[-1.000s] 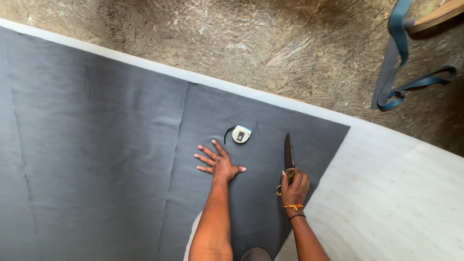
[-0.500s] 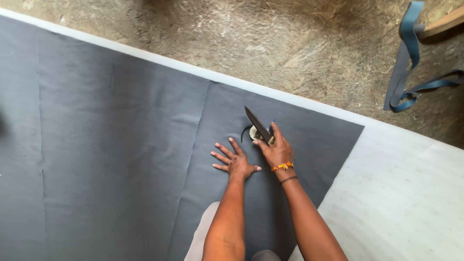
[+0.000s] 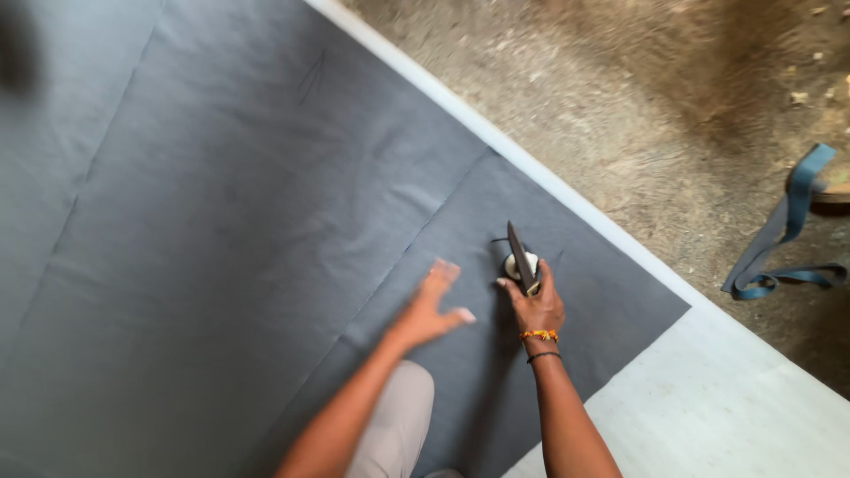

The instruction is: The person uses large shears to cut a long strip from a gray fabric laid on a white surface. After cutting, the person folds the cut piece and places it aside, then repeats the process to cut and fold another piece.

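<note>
- A large sheet of dark grey woven fabric (image 3: 221, 230) is spread flat over a white underlay (image 3: 708, 407), seemingly so it lies smooth for working; bare earthen ground (image 3: 637, 106) is seen beyond the fabric's far edge.
- A long blue-grey strap (image 3: 779, 239) is left looped on the ground, well apart from the fabric's right corner.
- The left hand (image 3: 434, 305) is held just above the fabric near its right corner, fingers spread and holding nothing; it is blurred, so contact with the cloth cannot be told.
- The right hand (image 3: 534, 301), just beside the left, is closed around a pair of dark metal scissors (image 3: 521, 257), blades pointing away over the fabric, apparently kept clear of the cloth.
- A small round white tape measure (image 3: 518, 263) is lying on the fabric under the right hand's fingertips; whether it is pinched or merely touched cannot be told.
- No containers are seen.
</note>
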